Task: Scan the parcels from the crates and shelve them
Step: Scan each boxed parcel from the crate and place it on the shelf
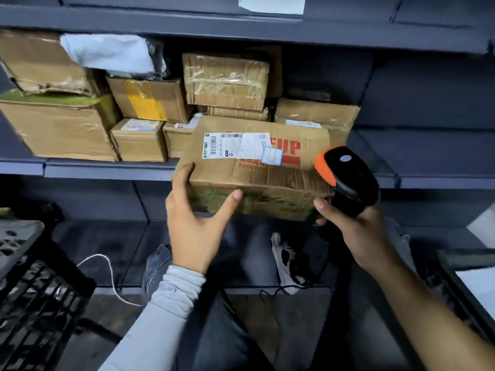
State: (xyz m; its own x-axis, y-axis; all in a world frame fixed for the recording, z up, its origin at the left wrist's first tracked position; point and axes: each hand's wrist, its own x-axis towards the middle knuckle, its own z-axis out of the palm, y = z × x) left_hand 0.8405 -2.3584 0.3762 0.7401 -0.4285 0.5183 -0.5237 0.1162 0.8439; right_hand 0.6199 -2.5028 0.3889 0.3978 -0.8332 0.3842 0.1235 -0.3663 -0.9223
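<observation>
Parcel (254, 167) overhangs shelf edge (107, 170), before stacked boxes (150, 100); crate (34, 295) lower left.

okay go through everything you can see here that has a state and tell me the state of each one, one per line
Left hand: fingers straight, supporting the box's near-left corner.
Right hand: grips the scanner.
Cardboard box: taped shut, label up, far edge at the shelf lip.
Scanner: held, orange nose toward the box.
Shelf: stacked with closed parcels on the left, bare on the right.
Black crate: lower left, contents not visible.
</observation>
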